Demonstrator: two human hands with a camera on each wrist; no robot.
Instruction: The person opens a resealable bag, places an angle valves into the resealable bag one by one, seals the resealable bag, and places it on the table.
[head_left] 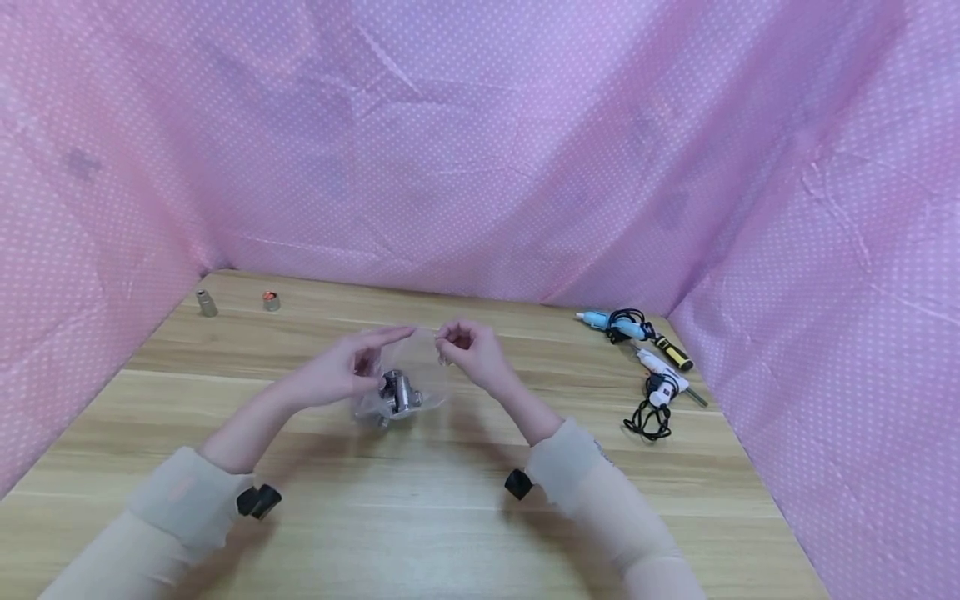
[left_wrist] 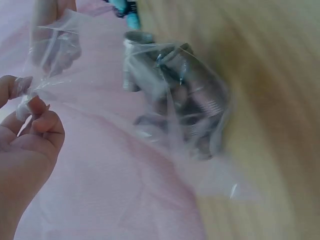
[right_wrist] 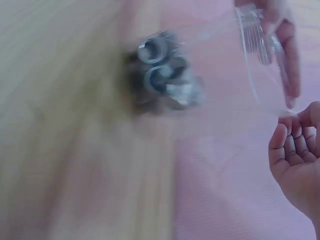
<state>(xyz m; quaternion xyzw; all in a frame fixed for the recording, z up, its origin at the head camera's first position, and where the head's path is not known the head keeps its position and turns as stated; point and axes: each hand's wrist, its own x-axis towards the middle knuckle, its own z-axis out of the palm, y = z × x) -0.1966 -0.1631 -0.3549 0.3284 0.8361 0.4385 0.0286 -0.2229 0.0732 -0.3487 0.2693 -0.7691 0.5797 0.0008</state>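
Note:
A clear zip bag [head_left: 429,367] hangs between both hands, over the wooden table. Inside its lower part lie several grey metal pieces [head_left: 402,393], cylindrical and tube-like; in the left wrist view some of these metal pieces [left_wrist: 207,102] show threads. My left hand [head_left: 337,368] holds the bag at its upper left, thumb and fingers pinching the edge of the plastic. At the opposite upper corner my right hand [head_left: 478,357] pinches the bag's edge between thumb and curled fingertips. The right wrist view shows the bag's zip strip [right_wrist: 247,55] near the left hand.
At the back left of the wooden table [head_left: 420,525] stand a metal cylinder [head_left: 206,303] and a short metal piece with orange inside [head_left: 271,302]. On the right lie a light-blue corded tool [head_left: 600,320], a yellow-and-black handled tool [head_left: 673,352] and a white corded tool [head_left: 660,365]. Pink dotted cloth [head_left: 450,167] surrounds the table.

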